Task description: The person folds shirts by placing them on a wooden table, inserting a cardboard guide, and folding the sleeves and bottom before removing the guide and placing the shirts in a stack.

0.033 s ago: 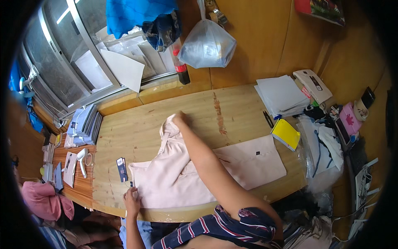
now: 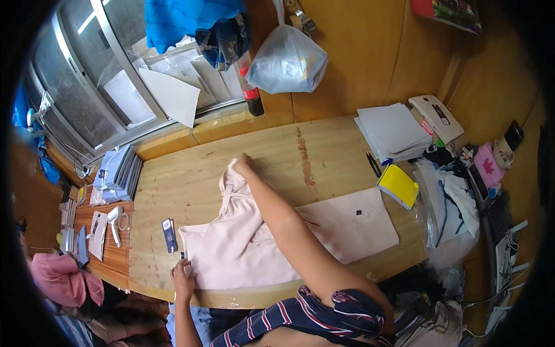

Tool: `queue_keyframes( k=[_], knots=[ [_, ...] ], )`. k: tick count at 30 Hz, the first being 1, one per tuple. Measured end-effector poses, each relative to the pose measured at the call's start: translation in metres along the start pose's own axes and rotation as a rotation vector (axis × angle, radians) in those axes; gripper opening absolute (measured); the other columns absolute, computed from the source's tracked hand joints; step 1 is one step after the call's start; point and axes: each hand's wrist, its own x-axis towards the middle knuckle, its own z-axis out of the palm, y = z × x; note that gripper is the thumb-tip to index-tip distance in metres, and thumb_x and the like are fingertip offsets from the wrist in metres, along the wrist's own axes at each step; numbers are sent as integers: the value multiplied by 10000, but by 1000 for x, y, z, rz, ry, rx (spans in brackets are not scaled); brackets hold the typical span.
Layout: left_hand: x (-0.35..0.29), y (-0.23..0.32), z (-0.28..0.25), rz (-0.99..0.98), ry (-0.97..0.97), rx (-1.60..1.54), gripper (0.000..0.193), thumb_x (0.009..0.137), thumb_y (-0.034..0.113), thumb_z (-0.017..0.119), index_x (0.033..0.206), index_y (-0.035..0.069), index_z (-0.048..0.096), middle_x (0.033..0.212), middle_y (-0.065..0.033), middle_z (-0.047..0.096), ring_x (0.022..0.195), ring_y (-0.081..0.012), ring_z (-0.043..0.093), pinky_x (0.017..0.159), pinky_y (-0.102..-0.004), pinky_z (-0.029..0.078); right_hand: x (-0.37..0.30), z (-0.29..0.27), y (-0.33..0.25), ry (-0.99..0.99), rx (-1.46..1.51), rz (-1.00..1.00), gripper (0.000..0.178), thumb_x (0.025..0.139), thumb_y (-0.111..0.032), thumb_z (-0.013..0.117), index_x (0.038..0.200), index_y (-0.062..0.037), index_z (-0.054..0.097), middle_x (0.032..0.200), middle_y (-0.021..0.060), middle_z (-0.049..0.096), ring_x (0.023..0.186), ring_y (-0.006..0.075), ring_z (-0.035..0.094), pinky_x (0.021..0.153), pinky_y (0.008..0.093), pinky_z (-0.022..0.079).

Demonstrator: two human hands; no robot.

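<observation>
A: Where's the garment?
B: The pink garment (image 2: 228,254) lies across the worktop (image 2: 173,179), along its near edge. Its right part is spread flat, with a small dark label (image 2: 358,212) on it. The left part is rumpled, and one piece is drawn up toward the far side.
A: Who has that piece?
B: The right hand (image 2: 243,162). It's closed on the cloth at the top, a bit blurred, and its arm crosses over the garment's middle, hiding some of it.
A: And the left hand?
B: The left hand (image 2: 183,279) is at the garment's near left corner, fingers bent and touching the edge. Whether they pinch the cloth, I cannot tell.
A: Anything close to it?
B: A dark tag (image 2: 170,235) lies on the worktop just beyond, beside the garment and apart from it. Farther left there's a white scanner (image 2: 116,224), and behind that a stack (image 2: 118,173) of folded blue clothes.
A: What about the right side?
B: A yellow pad (image 2: 399,186) lies by the garment's far right corner. Papers (image 2: 387,130) are piled beyond it, with a slim black tool (image 2: 374,165) in front of them.
</observation>
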Motion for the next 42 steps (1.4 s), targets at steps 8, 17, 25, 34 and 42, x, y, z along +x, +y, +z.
queue_keyframes(
  k=[8,17,25,34,42],
  knots=[
    [-28,-15,-6,-116,16,38,685,558,14,670,1165,90,363,997,-46,559,1003,-237,470,916,-390,243,-160,-163,-67,-837,647,-799,183,671,16,582,850,-19,588,755,16,605,760,70,537,670,210,438],
    [-11,-4,-14,-71,-81,152,639,589,43,640,1164,85,366,1003,-9,559,1015,-223,465,920,-410,232,-195,-211,117,-810,90,-773,306,574,83,432,734,-87,630,836,56,595,823,211,535,716,299,411],
    [-13,-4,-13,-74,-70,212,649,580,37,618,1174,84,362,1013,-2,560,1023,-222,468,922,-406,227,-197,-229,181,-518,-55,-759,252,596,63,480,680,-125,625,1019,55,511,994,247,457,875,307,338],
    [-14,-13,-8,-98,-57,149,618,616,17,556,1193,131,367,1089,21,540,1105,-231,416,960,-422,211,-207,-249,193,-541,150,-435,184,637,107,481,721,-13,592,832,69,503,773,171,517,674,208,406],
    [-22,-17,-12,-158,-139,146,572,633,37,602,1161,176,431,1213,3,445,1178,-222,345,966,-461,196,-234,-252,193,-373,-137,-591,239,632,119,445,737,-22,607,878,90,514,854,231,521,750,272,403]
  ],
)
